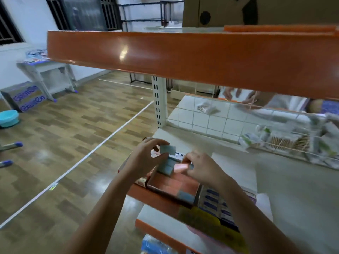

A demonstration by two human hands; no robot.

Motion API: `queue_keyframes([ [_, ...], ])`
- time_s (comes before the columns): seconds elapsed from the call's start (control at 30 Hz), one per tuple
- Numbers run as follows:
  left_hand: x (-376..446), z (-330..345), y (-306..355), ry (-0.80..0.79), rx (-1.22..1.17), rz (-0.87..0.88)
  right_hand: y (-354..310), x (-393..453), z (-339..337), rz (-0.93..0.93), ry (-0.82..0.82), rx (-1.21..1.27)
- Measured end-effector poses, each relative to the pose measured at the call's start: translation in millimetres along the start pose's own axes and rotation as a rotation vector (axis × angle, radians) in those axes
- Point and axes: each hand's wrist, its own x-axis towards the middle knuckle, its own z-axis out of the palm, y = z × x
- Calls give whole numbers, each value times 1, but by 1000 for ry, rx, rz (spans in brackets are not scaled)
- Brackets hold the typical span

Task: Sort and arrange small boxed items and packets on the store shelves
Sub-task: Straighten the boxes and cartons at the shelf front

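Both forearms reach up from the bottom of the frame to the shelf (pixel 286 180) in the middle. One hand, the left hand (pixel 145 158), pinches a little grey-blue box (pixel 167 149) between thumb and fingers, holding it just above the open tray (pixel 174 187). Its partner, the right hand (pixel 201 169), has its fingers curled around a little pink box (pixel 180 166) at the back of that tray. More grey-blue boxes sit under the lifted one, and rows of pink ones fill the tray, with one grey-blue box near the front corner. These boxes look small, light and stiff, with flat smooth sides, so I think they could slip or tip over easily. Holding one by its two flat sides with fingertips looks best. To the right, lower in the frame, sits a pack with blue labels (pixel 214 200). A wire basket of packets (pixel 286 142) is at the right edge.
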Motion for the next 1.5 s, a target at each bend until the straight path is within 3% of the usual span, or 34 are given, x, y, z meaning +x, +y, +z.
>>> queue_keyframes([
  [0.5, 32, -3, -46, -276, -194, 179, -36, 1, 34, 297, 132, -156],
  [0.83, 24, -11, -44, -346, -193, 171, -42, -1, 39, 321, 121, -265],
  [1.03, 21, 3, -22, -464, -68, 171, -34, -33, 11, 534, 337, -44],
  [1.2, 10, 30, 0, -536, 75, 254, -30, -58, 14, 704, 237, 42],
  [1.5, 5, 63, 5, -605, 327, 311, -30, -65, 22, 683, 175, 123],
])
